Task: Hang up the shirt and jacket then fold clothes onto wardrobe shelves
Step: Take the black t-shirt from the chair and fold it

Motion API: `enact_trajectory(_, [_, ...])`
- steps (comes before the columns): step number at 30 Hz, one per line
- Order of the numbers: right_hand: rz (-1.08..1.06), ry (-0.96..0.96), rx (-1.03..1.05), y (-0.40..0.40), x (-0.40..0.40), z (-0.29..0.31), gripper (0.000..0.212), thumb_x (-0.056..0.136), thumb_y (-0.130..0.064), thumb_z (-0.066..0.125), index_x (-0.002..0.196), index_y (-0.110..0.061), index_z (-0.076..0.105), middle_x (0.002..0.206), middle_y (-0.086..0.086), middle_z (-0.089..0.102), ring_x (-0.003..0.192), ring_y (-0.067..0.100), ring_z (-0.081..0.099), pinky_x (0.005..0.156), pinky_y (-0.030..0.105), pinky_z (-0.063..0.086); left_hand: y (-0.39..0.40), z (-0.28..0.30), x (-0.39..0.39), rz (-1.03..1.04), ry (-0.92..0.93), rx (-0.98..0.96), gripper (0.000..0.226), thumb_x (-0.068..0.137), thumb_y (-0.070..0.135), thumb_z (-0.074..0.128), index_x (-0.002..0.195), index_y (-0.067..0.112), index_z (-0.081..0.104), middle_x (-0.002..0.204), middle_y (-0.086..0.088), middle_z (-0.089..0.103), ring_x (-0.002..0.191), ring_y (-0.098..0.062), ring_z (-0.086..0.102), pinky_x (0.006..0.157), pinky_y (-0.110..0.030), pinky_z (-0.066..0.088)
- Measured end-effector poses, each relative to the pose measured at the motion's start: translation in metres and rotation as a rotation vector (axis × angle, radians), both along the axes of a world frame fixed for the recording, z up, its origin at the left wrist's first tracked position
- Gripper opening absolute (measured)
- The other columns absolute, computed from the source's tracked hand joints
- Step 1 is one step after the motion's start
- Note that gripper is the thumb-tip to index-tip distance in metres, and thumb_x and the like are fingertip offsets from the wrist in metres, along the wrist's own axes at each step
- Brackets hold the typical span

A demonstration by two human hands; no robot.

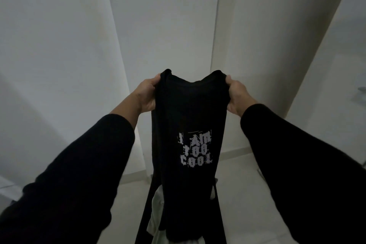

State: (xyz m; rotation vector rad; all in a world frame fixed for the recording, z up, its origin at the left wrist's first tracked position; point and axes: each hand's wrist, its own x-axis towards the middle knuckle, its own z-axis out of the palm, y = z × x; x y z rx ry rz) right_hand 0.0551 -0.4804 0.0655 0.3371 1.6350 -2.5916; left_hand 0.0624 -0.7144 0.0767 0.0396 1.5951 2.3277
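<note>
Holding a black T-shirt [186, 117] up at arm's length, the person grips it at both shoulders. The left hand [145, 93] has its fingers curled round the fabric at the left shoulder; the right hand [235, 94] pinches the right shoulder in the same manner. Both forearms wear dark sleeves.

The garment hangs clear of any surface, collar uppermost between the two hands, with its white printed lettering [196, 148] facing the camera. The body is drawn narrow, and the sides appear folded back behind the front panel. Judgement: this grip lets gravity straighten the cloth and keeps the side folds aligned, so the step in hand is most likely folding for the shelf rather than hanging.

Below the shirt, a pale garment [158, 200] shows beside its lower edge, with further dark cloth near the bottom edge of the view. What carries these items cannot be determined.

The room is dim. Plain white walls [59, 45] fill the upper view and meet at a vertical corner behind the shirt. A light tiled floor [243, 194] lies below, with a skirting line at the foot of the wall. No wardrobe shelf or hanger is visible.
</note>
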Motion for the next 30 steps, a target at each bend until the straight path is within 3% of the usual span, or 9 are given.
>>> enact_trajectory(4, [0.028,0.023,-0.008,0.000,-0.033,-0.003,0.043,0.100,-0.039,0.037,0.122,-0.007,0.055,0.110,0.015,0.064,0.099,0.029,0.064,0.072,0.037,0.056,0.001,-0.004,-0.025,0.056,0.040,-0.007,0.032,0.100,0.037,0.038,0.100,0.016,0.063,0.084,-0.005,0.070,0.074,-0.017,0.070,0.063,-0.028,0.058])
enact_trajectory(10, [0.039,0.004,0.000,-0.001,-0.024,-0.023,0.044,0.099,-0.039,0.040,0.126,-0.007,0.054,0.113,0.015,0.064,0.101,0.028,0.063,0.072,0.036,0.055,0.004,-0.027,-0.016,0.085,0.025,-0.004,0.028,0.097,0.036,0.046,0.078,0.020,0.058,0.062,0.003,0.064,0.059,-0.012,0.066,0.061,-0.026,0.057])
enact_trajectory(12, [0.036,-0.031,0.010,-0.002,-0.005,-0.039,0.044,0.099,-0.039,0.040,0.126,-0.007,0.054,0.115,0.015,0.063,0.102,0.028,0.063,0.077,0.037,0.055,0.003,-0.041,-0.001,0.079,-0.003,-0.022,0.026,0.098,0.034,0.045,0.080,0.021,0.058,0.064,0.004,0.063,0.059,-0.011,0.066,0.059,-0.025,0.056])
enact_trajectory(14, [0.045,-0.075,0.037,-0.002,0.021,-0.060,0.044,0.100,-0.039,0.038,0.125,-0.007,0.054,0.118,0.015,0.063,0.106,0.029,0.061,0.088,0.040,0.053,0.000,-0.061,0.020,0.058,-0.038,-0.057,0.024,0.098,0.035,0.043,0.096,0.020,0.062,0.081,0.001,0.066,0.073,-0.014,0.068,0.063,-0.026,0.057])
enact_trajectory(16, [0.072,-0.147,0.102,-0.003,0.055,-0.089,0.045,0.100,-0.039,0.035,0.128,-0.009,0.053,0.120,0.014,0.061,0.111,0.030,0.058,0.100,0.044,0.046,-0.004,-0.092,0.046,0.015,-0.102,-0.104,0.036,0.099,0.037,0.039,0.121,0.017,0.059,0.109,-0.006,0.066,0.099,-0.022,0.064,0.075,-0.033,0.056])
enact_trajectory(19, [0.117,-0.299,0.155,-0.007,0.109,-0.143,0.045,0.098,-0.040,0.038,0.131,-0.012,0.051,0.125,0.013,0.060,0.114,0.032,0.056,0.105,0.048,0.042,-0.012,-0.146,0.095,-0.039,-0.237,-0.161,0.039,0.098,0.039,0.039,0.126,0.019,0.057,0.124,-0.012,0.060,0.113,-0.029,0.058,0.086,-0.039,0.052])
enact_trajectory(24, [0.199,-0.633,0.257,-0.018,0.204,-0.246,0.041,0.098,-0.030,0.043,0.131,-0.008,0.051,0.124,0.018,0.060,0.113,0.033,0.057,0.098,0.042,0.047,-0.023,-0.241,0.187,-0.109,-0.527,-0.236,0.033,0.098,0.036,0.041,0.112,0.015,0.062,0.110,-0.012,0.064,0.103,-0.028,0.060,0.094,-0.041,0.046])
enact_trajectory(28, [0.266,-0.826,0.303,-0.021,0.257,-0.314,0.037,0.096,-0.029,0.045,0.124,-0.007,0.054,0.117,0.020,0.062,0.108,0.036,0.059,0.097,0.046,0.049,-0.026,-0.290,0.242,-0.163,-0.678,-0.262,0.029,0.100,0.029,0.038,0.101,0.014,0.063,0.095,-0.011,0.066,0.090,-0.025,0.062,0.081,-0.037,0.050])
enact_trajectory(30, [0.247,-0.856,0.310,-0.022,0.263,-0.335,0.037,0.096,-0.030,0.045,0.122,-0.006,0.054,0.116,0.020,0.063,0.106,0.036,0.061,0.096,0.046,0.050,-0.025,-0.307,0.251,-0.120,-0.699,-0.251,0.031,0.102,0.027,0.035,0.100,0.013,0.062,0.096,-0.011,0.064,0.090,-0.024,0.060,0.084,-0.036,0.048])
